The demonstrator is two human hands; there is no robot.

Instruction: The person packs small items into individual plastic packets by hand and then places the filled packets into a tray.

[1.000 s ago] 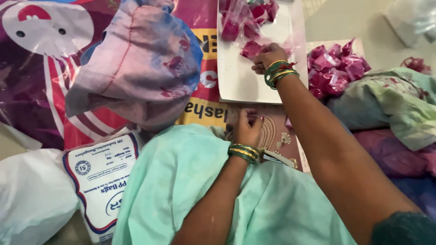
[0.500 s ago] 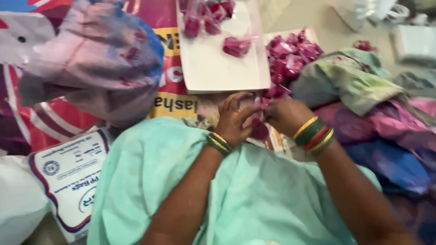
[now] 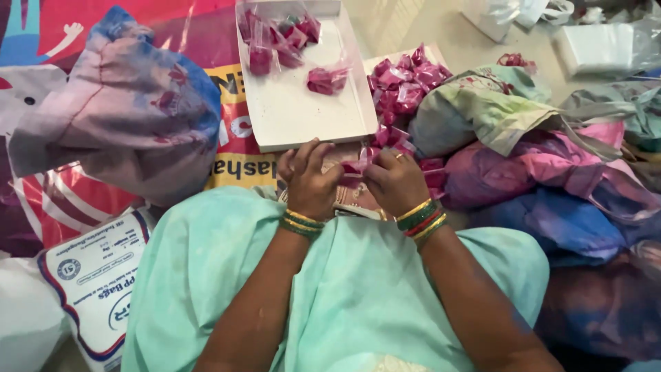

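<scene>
Holding one small pink packet between both hands, just past the near edge of the white tray. Left hand pinched shut on the packet's left end, right hand pinched shut on its right end (fingers curled, thumbs on top). Lay with its long side running left to right, so equally near to each hand. Sat above the mint green lap cloth, close to the body. Held a few filled pink packets at the tray's far edge and one more near its right edge. Heaped beside the tray's right edge, a pile of pink packets. Crowded in on the left by a stained cloth bundle, on the right by stained cloth sacks. Nothing between hands and tray.
</scene>
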